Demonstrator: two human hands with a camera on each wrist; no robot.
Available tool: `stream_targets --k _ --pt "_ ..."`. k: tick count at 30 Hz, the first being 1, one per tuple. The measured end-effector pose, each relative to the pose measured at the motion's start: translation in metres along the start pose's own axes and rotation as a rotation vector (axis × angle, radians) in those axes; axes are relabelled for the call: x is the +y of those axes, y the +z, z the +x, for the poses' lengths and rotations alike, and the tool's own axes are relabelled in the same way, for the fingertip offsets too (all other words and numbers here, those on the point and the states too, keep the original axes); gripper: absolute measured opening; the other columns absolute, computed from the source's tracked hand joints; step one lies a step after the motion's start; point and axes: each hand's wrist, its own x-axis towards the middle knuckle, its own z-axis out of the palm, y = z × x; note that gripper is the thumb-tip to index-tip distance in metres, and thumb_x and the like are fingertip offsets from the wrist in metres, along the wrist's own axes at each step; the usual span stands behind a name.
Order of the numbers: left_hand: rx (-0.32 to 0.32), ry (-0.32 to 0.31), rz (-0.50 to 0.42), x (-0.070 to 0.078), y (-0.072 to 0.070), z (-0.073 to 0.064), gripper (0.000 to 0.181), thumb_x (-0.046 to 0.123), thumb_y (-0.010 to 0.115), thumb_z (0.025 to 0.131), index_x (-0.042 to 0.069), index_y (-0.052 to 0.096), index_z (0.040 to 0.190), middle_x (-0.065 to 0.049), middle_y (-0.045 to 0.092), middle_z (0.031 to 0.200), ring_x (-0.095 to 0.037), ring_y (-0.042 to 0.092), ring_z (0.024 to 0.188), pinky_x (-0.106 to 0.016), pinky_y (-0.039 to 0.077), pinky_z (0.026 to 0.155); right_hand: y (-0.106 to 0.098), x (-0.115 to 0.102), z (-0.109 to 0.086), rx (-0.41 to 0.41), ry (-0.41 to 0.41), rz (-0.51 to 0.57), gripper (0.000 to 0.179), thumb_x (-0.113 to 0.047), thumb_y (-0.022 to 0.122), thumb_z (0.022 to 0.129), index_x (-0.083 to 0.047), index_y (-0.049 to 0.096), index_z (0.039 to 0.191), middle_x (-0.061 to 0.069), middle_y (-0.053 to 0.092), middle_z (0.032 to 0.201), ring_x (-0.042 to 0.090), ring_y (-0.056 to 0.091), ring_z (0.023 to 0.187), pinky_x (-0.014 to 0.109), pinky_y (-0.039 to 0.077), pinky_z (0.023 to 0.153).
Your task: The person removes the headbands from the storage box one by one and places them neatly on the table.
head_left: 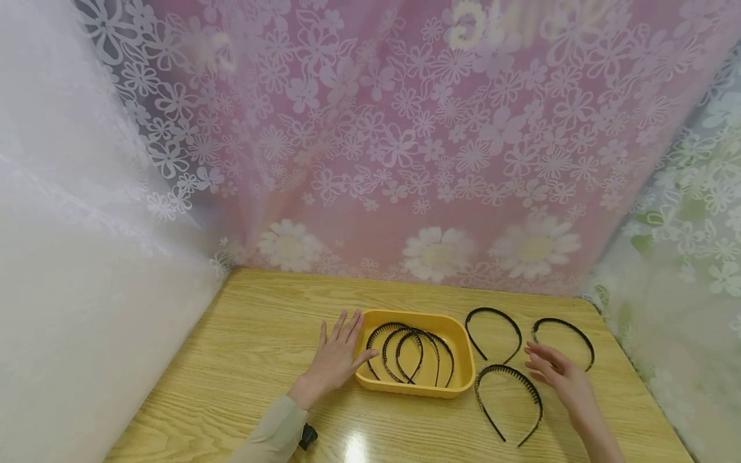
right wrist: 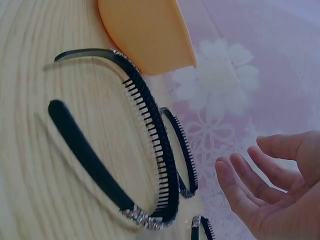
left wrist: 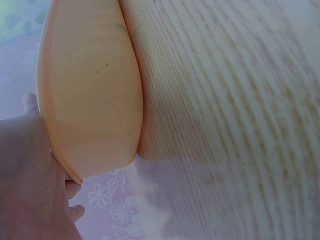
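My left hand rests at the left end of a yellow plastic box, fingers straight and spread, thumb lying over its rim. In the left wrist view the hand touches the rim of the box. Inside the box lie three overlapping dark toothed headbands. My right hand hovers with relaxed fingers, holding nothing. Nearest it are a black headband with glittery sides and teeth, seen large in the right wrist view, and another headband farther back. A third loose headband lies right of the box.
The wood-grain table is bordered at the back by a pink flowered curtain. Pale sheets hang on the left and right. A small black object shows by the left sleeve.
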Motion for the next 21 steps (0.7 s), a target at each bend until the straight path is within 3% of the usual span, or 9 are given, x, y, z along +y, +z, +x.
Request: stream_targets --k 4,14,18,21 --pt "-0.002 -0.008 0.013 -0.001 0.002 0.000 0.083 0.058 0.045 0.103 0.005 0.021 0.162 -0.012 0.019 0.168 -0.037 0.012 0.155 -0.072 0.007 0.117 0.007 -0.006 0.005 -0.013 -0.025 0.035 0.041 -0.022 0.055 0.106 -0.008 0.054 0.144 -0.031 0.064 0.115 -0.003 0.067 0.099 0.023 0.058 0.084" --pt "-0.031 -0.013 0.003 0.005 -0.007 -0.001 0.082 0.054 0.047 0.104 0.004 0.019 0.162 -0.014 0.018 0.168 -0.040 0.012 0.154 -0.073 0.006 0.117 0.030 -0.027 0.018 -0.043 -0.090 -0.002 0.050 -0.022 0.056 0.106 0.007 0.046 0.146 -0.025 0.063 0.119 -0.001 0.067 0.102 0.024 0.058 0.085" --pt "-0.034 -0.015 0.006 0.005 -0.006 0.000 0.082 0.054 0.047 0.104 0.004 0.019 0.162 -0.014 0.018 0.168 -0.040 0.012 0.155 -0.072 0.006 0.117 0.042 -0.033 0.023 -0.057 -0.163 -0.038 0.047 -0.018 0.056 0.106 0.009 0.049 0.143 -0.012 0.065 0.124 0.003 0.069 0.101 0.027 0.059 0.084" --pt "-0.031 -0.013 0.005 0.004 -0.006 0.000 0.082 0.054 0.047 0.104 0.004 0.019 0.162 -0.014 0.019 0.168 -0.040 0.013 0.154 -0.073 0.007 0.117 0.050 -0.034 0.027 -0.073 -0.204 -0.060 0.044 -0.017 0.056 0.106 0.007 0.051 0.142 0.006 0.065 0.129 0.006 0.069 0.101 0.028 0.059 0.084"
